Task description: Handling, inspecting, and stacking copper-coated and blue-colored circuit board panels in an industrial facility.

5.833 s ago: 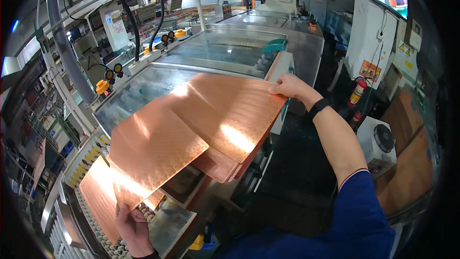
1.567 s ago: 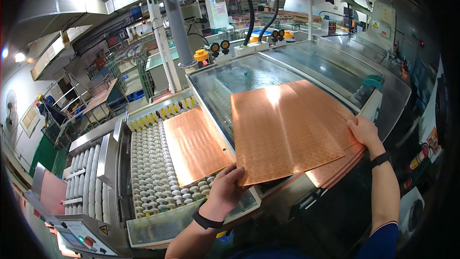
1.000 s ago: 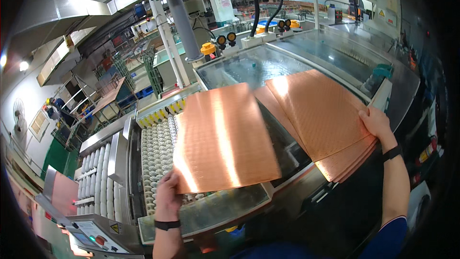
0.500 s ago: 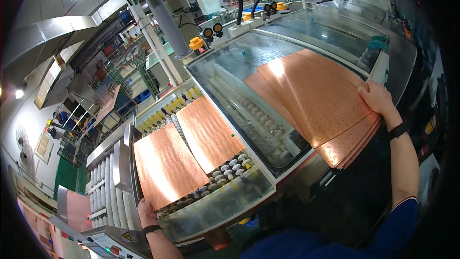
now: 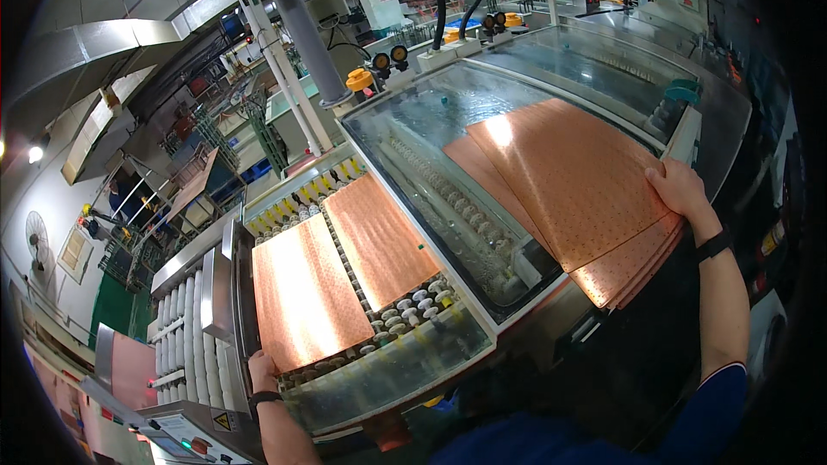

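two copper sheets point(image 5: 306, 293) lay side by side on the rollers point(image 5: 407, 314) at left, a narrow gap between them, the right one just beside the glass cover point(image 5: 413, 151). the left hand point(image 5: 263, 366) was at the left sheet's near left corner, fingers bent; whether they were clamped on it could not be told. the right hand point(image 5: 680, 187) was clamped on the right edge of a fanned copper stack point(image 5: 568, 181), thumb on top, the other fingers hidden. that stack lay over the cover, its near end jutting past the near edge. a teal handle point(image 5: 682, 91) stood just beyond the right hand. white rods point(image 5: 191, 340) ran left of the rollers, with a panel point(image 5: 177, 430) at near left.
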### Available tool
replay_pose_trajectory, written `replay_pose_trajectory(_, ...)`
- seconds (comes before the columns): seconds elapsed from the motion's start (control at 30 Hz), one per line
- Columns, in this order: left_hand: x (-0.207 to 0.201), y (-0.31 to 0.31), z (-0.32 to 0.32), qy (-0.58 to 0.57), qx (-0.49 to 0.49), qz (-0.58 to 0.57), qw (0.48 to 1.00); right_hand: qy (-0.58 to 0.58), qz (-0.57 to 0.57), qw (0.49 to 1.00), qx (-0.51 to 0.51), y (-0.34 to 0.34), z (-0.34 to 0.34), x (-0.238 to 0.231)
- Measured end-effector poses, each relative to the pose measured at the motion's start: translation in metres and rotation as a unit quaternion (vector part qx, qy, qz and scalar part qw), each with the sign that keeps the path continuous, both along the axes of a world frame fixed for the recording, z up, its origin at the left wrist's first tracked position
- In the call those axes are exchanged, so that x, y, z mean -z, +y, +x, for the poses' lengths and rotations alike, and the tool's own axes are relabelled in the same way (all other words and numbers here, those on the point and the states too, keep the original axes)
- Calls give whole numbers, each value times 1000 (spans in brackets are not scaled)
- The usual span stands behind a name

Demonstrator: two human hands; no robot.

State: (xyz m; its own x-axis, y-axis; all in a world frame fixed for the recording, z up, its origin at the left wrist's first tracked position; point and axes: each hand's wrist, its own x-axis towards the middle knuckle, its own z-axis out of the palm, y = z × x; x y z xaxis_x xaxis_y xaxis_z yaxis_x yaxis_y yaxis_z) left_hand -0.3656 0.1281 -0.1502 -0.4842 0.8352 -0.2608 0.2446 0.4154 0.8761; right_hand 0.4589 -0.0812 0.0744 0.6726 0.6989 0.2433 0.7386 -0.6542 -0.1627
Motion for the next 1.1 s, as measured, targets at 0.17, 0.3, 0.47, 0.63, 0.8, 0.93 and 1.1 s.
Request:
replay_pose_trajectory(0.17, 21, -1, -8, 238, 11, -11, 971, 5, -3, 1000, -3, 5, -4, -3)
replay_pose_trajectory(0.3, 9, 6, 21, 411, 33, 6, 911, 7, 4, 1000, -10, 0, -1, -3)
replay_pose_trajectory(0.47, -20, 8, 114, 241, 130, 166, 947, -9, -10, 997, -82, 2, 22, 12)
replay_pose_trajectory(0.63, -109, -48, 281, -143, 337, 141, 920, -76, -48, 971, -220, 3, -36, -6)
replay_pose_trajectory(0.8, -156, -68, 382, -464, 388, 25, 796, -4, -92, 964, -249, 7, -78, -9)
replay_pose_trajectory(0.93, -151, -54, 405, -544, 367, -51, 753, 24, -23, 953, -301, 1, -68, -22)
replay_pose_trajectory(1.1, -152, -60, 408, -531, 331, 38, 779, -13, -38, 990, -134, -26, 0, -15)
